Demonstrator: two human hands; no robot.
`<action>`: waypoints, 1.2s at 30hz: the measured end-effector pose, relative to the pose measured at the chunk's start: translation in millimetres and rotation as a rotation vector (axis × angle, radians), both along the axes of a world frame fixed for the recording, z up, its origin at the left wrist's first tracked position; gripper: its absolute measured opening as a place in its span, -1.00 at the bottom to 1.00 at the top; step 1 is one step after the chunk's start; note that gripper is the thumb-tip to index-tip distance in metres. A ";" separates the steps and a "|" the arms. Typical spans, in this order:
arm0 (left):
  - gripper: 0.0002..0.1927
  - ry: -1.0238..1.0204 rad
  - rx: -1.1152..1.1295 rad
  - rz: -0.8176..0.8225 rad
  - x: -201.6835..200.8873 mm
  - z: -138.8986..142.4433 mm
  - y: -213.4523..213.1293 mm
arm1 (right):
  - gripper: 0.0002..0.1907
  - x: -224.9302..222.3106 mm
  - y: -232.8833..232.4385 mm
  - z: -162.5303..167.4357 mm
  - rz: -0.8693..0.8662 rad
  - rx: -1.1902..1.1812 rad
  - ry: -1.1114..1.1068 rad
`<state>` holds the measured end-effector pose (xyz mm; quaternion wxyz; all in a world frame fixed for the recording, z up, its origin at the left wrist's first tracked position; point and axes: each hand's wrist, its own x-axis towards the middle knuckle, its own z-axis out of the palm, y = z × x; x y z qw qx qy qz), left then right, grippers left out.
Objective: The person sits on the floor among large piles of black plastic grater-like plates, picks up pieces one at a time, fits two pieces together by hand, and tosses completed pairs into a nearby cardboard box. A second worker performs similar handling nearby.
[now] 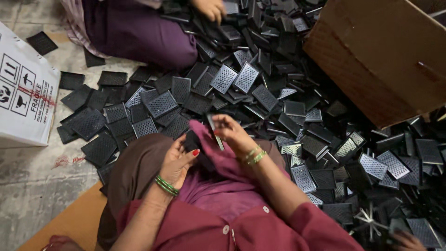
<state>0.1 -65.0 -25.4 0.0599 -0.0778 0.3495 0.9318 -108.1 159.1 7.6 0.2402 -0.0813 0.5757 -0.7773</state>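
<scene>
Right hand (231,132) is pinching a thin black grille piece (214,131) edge-on. Left hand (179,160) is curled around a small dark part (190,141) I can't make out, with a big pile of black grilles (297,116) on the floor (32,186).

Grille pile (297,116) blocks floor ahead & right. Brown box (385,56) walls off far right. Bare floor (37,186) open at left edge, near white box (23,93).

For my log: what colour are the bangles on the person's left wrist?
Green bangles on the left hand, clearest in the head view.
</scene>
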 end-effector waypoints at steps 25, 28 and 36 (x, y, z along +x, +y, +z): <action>-0.36 0.136 0.160 -0.054 7.8 3.8 -10.5 | -0.26 54.2 -28.6 57.0 0.180 0.419 0.449; -0.36 0.110 0.129 -0.081 8.3 8.6 -12.3 | -0.23 53.2 -26.9 56.0 0.173 0.468 0.438; -0.63 -0.012 -0.086 0.075 4.8 4.0 5.1 | -0.22 61.0 -30.5 54.4 -0.098 0.727 1.097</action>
